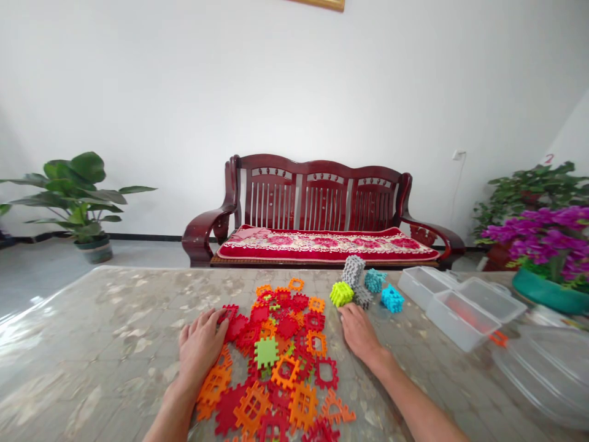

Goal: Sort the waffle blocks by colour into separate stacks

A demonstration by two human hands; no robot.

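My left hand lies on the table, fingers stretched over its surface. The fingertips reach a red interlocking tile at the left edge of a loose pile. In that pile are red, orange and green notched tiles, among them a light green square tile and an orange window tile. On the pile's right, my right hand rests with its fingertips close to a lime stack of tiles. Whether they touch it I cannot tell. Behind that hand are a grey stack, a teal stack and a blue stack.
A clear plastic box with compartments and raised lids stands on the right. A transparent lid lies nearer. Purple flowers in a teal pot stand at the table's right edge. A wooden bench is beyond the table.
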